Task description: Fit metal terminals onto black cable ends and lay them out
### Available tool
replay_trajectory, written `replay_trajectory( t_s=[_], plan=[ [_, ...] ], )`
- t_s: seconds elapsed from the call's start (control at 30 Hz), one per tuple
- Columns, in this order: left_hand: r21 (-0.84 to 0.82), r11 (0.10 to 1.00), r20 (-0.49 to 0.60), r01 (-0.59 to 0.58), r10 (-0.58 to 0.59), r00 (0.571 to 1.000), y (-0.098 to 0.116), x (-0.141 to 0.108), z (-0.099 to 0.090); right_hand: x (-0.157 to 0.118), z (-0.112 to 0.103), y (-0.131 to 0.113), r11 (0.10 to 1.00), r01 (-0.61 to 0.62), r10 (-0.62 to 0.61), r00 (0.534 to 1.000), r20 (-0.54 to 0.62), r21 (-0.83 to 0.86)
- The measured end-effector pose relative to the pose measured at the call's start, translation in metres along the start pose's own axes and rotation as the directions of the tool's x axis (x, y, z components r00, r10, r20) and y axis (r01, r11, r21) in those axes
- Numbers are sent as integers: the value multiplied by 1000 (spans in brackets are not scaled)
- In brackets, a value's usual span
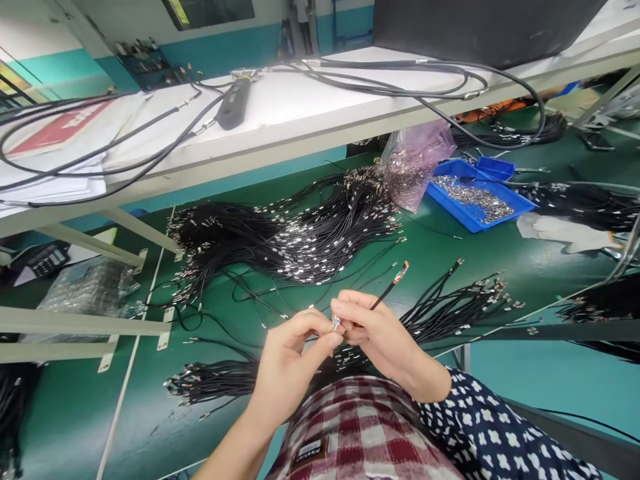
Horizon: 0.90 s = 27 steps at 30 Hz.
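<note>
Both hands meet in front of the checked apron, fingertips pinched around a small metal connector (336, 323). My left hand (295, 357) grips the connector from the left between thumb and index finger. From the right, my right hand (373, 327) pinches at the same piece and also holds a black cable (387, 291), whose orange-and-metal end sticks up above the fingers. Behind the hands lies a large bundle of black cables (310, 233) with silver fittings. More cables lie to the right (450, 307) and lower left (215, 381).
A blue tray (473, 222) of small metal parts and a pink plastic bag (411, 163) stand at the back right, near a white glove (565, 233). A raised white shelf (295, 100) with looped cables and a black-handled tool (235, 103) crosses behind.
</note>
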State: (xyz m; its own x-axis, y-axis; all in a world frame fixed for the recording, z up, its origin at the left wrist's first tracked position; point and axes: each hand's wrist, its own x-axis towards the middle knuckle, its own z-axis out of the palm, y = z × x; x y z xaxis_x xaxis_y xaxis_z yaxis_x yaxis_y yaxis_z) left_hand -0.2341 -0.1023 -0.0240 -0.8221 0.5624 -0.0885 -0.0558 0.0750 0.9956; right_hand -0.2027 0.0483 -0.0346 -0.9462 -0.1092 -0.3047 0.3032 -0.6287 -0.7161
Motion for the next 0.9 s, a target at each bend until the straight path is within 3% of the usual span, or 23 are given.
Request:
replay_trajectory(
  t_s=[0.2, 0.3, 0.47, 0.7, 0.9],
  plan=[
    [85, 995, -51, -49, 54, 997, 0, -4, -1, -3, 5, -1, 999, 45, -45, 999, -15, -14],
    [107, 994, -63, -5, 12, 998, 2, -7, 0, -3, 6, 0, 996, 82, -84, 996, -33, -37],
    [-109, 983, 21, 147, -146, 989, 3, -10, 4, -4, 6, 5, 987, 136, -140, 989, -47, -82],
    [-157, 974, -38, 161, -169, 985, -9, -10, 6, -5, 10, 8, 978, 179, -183, 982, -35, -105],
    [-317, 943, -105, 98, -137, 985, 9, -1, -4, -3, 1, 15, 993, 86, -82, 995, 49, -84]
  ],
)
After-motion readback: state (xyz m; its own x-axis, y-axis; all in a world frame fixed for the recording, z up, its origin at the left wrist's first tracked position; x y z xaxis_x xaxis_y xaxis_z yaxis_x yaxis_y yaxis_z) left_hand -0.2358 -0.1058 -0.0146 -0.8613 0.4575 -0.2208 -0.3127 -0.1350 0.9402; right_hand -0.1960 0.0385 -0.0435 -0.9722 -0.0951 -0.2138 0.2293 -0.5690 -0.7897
